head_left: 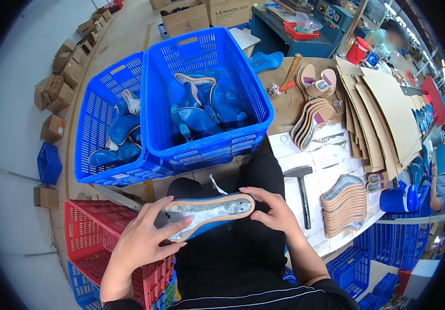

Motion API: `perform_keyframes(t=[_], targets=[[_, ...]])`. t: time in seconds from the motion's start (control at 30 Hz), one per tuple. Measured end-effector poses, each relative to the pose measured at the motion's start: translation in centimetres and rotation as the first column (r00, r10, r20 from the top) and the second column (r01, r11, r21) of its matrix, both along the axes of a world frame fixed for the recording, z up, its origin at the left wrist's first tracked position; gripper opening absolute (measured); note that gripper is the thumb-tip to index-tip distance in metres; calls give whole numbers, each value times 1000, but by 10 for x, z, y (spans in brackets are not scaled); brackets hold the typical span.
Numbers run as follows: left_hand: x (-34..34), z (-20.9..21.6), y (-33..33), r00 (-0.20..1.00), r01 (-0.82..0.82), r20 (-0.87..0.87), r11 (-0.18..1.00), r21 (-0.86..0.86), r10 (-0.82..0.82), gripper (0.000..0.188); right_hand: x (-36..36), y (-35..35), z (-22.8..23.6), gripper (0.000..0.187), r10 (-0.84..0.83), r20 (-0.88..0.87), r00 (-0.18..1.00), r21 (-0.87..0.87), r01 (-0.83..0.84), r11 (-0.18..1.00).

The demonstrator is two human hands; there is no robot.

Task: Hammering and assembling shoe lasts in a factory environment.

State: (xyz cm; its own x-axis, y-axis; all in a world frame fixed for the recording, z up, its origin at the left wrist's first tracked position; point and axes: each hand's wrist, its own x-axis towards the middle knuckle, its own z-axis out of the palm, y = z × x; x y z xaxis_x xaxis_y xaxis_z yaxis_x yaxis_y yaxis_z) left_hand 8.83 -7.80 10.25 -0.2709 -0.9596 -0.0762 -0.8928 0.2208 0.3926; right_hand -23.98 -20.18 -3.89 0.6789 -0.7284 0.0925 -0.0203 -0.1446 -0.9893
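I hold a blue shoe last with a tan insole and a grey metal plate on its sole (209, 211) across my lap, sole up. My left hand (147, 235) grips its toe end, thumb laid over the insole. My right hand (271, 209) clasps the heel end, fingers curled round it. Both hands sit over my black trousers, just in front of the blue crates.
Two blue crates (209, 150) (89, 155) hold more blue lasts. A red crate (85, 227) stands at my left. On the worktable to my right lie a black hammer (301, 188), stacks of insoles (344, 206) (311, 121), cardboard sheets (382, 116) and a wooden-handled tool (288, 75).
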Motion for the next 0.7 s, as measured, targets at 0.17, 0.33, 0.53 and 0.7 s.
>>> perform_keyframes(t=[0.17, 0.33, 0.53, 0.7], targets=[[0, -2, -6, 1000, 23, 16, 999, 33, -23, 67, 3, 3, -34, 68, -90, 252, 964, 424, -27, 905], [4, -8, -7, 999, 38, 24, 998, 46, -40, 67, 10, -1, -31, 60, -66, 285, 956, 435, -68, 898], [4, -11, -8, 998, 44, 52, 998, 34, -45, 62, 10, -4, -22, 53, -79, 274, 958, 477, -64, 877], [2, -9, -11, 999, 26, 25, 999, 20, -27, 66, 9, -4, -25, 52, -67, 261, 963, 475, -67, 878]])
